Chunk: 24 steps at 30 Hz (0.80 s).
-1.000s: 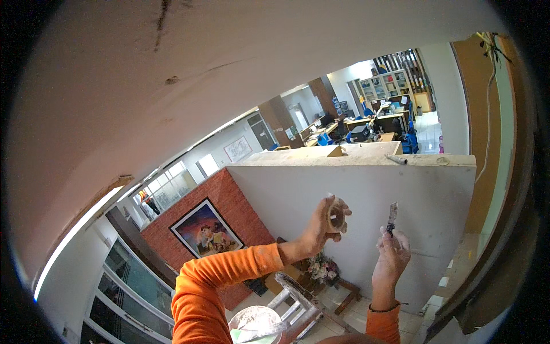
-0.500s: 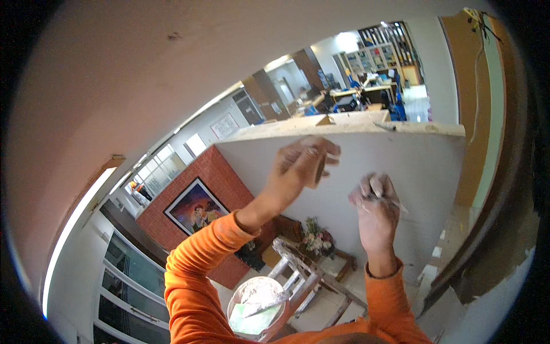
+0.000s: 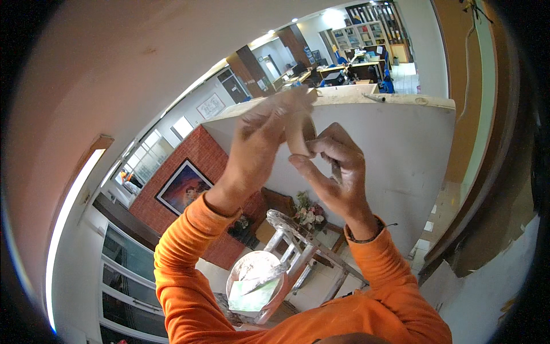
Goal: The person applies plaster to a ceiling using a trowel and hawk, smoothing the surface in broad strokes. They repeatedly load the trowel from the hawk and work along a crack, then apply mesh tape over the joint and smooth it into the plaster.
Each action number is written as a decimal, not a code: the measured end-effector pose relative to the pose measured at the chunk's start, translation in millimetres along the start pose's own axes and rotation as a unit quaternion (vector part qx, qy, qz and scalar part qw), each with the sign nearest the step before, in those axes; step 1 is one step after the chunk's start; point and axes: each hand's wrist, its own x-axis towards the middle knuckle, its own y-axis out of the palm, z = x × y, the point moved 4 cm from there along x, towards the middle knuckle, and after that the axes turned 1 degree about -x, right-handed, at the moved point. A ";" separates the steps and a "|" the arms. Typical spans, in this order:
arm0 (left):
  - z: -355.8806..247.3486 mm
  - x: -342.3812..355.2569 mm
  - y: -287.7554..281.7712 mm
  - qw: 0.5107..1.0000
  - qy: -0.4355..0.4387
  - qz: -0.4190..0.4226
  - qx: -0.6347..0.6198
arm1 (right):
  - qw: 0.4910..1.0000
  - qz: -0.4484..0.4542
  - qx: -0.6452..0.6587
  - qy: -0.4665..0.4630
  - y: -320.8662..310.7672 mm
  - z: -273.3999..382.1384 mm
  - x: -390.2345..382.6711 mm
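My left hand (image 3: 260, 129), blurred by motion, is raised in front of the grey partition and grips what looks like a roll of beige tape (image 3: 296, 137). From the right, my right hand (image 3: 338, 166) meets it, thumb and forefinger pinching the roll's lower edge. The other fingers of that hand are curled. My left palm hides part of the roll. Both forearms are in orange sleeves.
Below stands a paint-spattered ladder (image 3: 292, 241). Beside it a round bucket (image 3: 230, 281) holds a green sheet and a whitish-smeared scraper (image 3: 266, 278). The partition's top ledge (image 3: 412, 101) carries a small rod (image 3: 373, 98). Flowers (image 3: 309, 212) stand low behind the ladder.
My right hand has moved left and up, from apart to pinching the roll. My left hand has shifted left and up with it. The view has tilted slightly.
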 end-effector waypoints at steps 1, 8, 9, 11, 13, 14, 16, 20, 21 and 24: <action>-3.5 0.9 -6.5 1.000 0.013 -0.016 -0.008 | 1.000 0.015 0.007 -0.003 -5.7 4.1 3.5; -34.4 4.6 -18.8 0.979 0.029 -0.005 0.201 | 0.994 0.027 -0.033 -0.105 -46.6 35.7 24.1; -33.8 5.7 -17.8 0.959 0.018 0.023 0.283 | 0.994 0.065 -0.060 -0.071 -48.5 37.3 20.4; -18.3 8.9 -11.4 0.948 0.018 0.048 0.314 | 0.990 0.100 0.028 0.091 -58.0 22.6 3.9; -43.6 0.8 -7.2 0.886 0.002 0.084 0.457 | 0.986 0.163 0.036 0.020 -59.2 32.6 6.7; -53.2 -6.1 -11.7 0.852 0.112 0.127 0.495 | 0.988 0.139 0.070 -0.011 -54.5 44.5 6.9; -63.1 -9.7 -13.0 0.894 0.116 0.137 0.411 | 0.975 0.218 -0.011 0.041 -57.2 44.1 1.7; -81.5 10.3 9.9 0.853 0.278 0.134 0.421 | 0.978 0.195 -0.072 -0.032 -90.2 69.0 15.2; -84.4 15.0 13.6 0.848 0.307 0.142 0.408 | 0.973 0.193 -0.097 -0.079 -97.0 75.5 20.2; -84.7 18.3 12.1 0.850 0.348 0.151 0.365 | 0.950 0.203 -0.196 -0.136 -106.7 109.1 35.2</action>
